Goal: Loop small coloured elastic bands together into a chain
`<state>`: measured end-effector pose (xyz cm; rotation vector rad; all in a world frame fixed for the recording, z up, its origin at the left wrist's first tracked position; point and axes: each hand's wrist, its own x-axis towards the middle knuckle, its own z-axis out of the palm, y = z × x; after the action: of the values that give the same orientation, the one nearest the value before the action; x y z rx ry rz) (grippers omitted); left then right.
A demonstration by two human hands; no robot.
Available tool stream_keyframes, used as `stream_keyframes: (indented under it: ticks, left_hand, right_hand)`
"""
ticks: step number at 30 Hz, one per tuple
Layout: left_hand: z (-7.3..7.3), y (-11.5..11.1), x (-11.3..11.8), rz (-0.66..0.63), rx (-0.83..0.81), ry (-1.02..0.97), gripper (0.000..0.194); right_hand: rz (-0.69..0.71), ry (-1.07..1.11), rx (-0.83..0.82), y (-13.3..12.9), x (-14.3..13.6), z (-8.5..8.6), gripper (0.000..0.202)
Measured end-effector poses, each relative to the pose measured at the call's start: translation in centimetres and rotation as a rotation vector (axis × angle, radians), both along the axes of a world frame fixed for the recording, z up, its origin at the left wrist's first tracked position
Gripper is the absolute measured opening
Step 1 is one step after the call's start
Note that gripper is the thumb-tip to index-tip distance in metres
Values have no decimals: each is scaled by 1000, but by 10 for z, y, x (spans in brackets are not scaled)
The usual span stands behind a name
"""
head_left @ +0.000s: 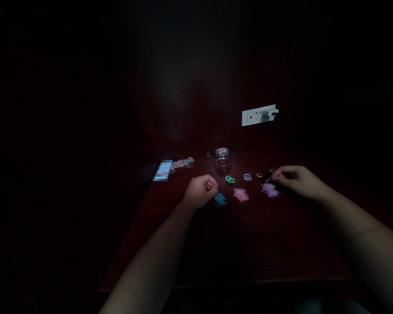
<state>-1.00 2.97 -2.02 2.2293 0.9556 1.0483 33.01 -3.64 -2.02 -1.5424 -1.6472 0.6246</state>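
On the dark red table, my left hand [201,192] is curled closed beside a pile of blue bands [220,200]; what its fingers hold, if anything, is hidden. My right hand [293,179] pinches a small purple band [269,179] just above a pile of purple bands [270,189]. Between the hands lies a pile of pink bands [241,195]. Behind it are green bands [229,179], blue-violet bands [247,176] and an orange band [259,175]. Another band [272,171] lies near my right fingertips.
A clear lidded jar [222,158] stands toward the back. To its left are a single ring [208,155], a mixed heap of coloured bands [182,163] and a bright blurred rectangle [163,170]. A socket panel [253,116] with a plug is on the wall.
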Motion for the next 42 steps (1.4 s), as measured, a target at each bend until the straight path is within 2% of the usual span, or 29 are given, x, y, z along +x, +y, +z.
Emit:
stream_keyframes:
  ticks: [16,21,24,27,31,34,37,39,42]
  left_hand:
    - [-2,2,-3,21,-13,16,11]
    - [-1,3,-5,51,-2,15,10]
    - [0,7,-8,94,5,-3,11]
    - [-2,16,-16,181,22,-41,13]
    - [-5,34,-35,399,46,-71,16]
    - [-7,48,-52,596,43,34,20]
    - [-12,59,-64,690,-2,147,25]
    - [-17,64,-67,712,-29,184,27]
    - [-23,69,-66,733,-79,247,30]
  right_hand:
    - [103,-6,-63,-1,0,5,37]
    - [-14,29,24,-1,4,6,46]
    - [-89,32,22,-2,5,8,48]
    - [-127,57,23,-3,3,9,49]
    - [-195,81,49,-3,1,10,43]
    - [-232,83,85,-4,0,11,35]
    - [-244,45,144,-7,-2,13,27]
    - [-224,7,213,-10,-11,16,22]
    - [-65,-133,313,-18,-44,22,18]
